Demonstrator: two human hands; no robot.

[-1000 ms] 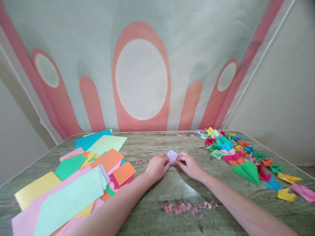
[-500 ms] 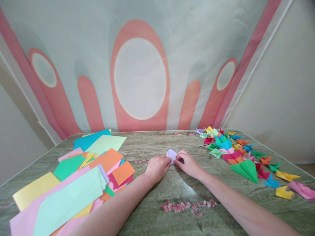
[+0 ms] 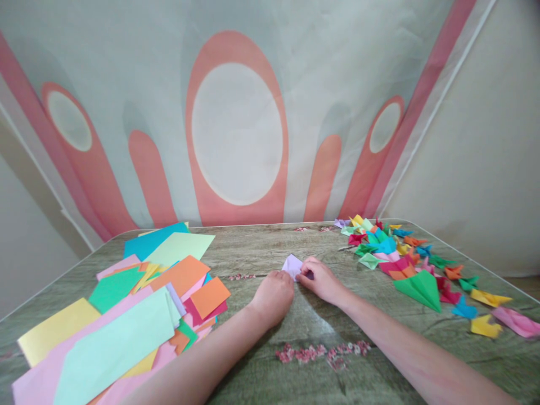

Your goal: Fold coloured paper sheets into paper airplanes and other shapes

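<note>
A small folded piece of lavender paper lies on the wood-patterned table, between my two hands. My left hand is curled at its left and lower edge, with the fingertips hidden behind the knuckles. From the right side, my right hand pinches the lower right edge of the same paper between thumb and index finger. The paper's upper part shows a pointed top and crease lines.
Loose coloured sheets, a mint one on top, are piled at the left. Many small folded paper figures, with a larger green one, spread along the right. Behind the table hangs a printed backdrop.
My left hand has turned, so its back and knuckles now cover its fingertips. My right hand keeps its pinch on the paper's right side. The whole view has shifted slightly.
</note>
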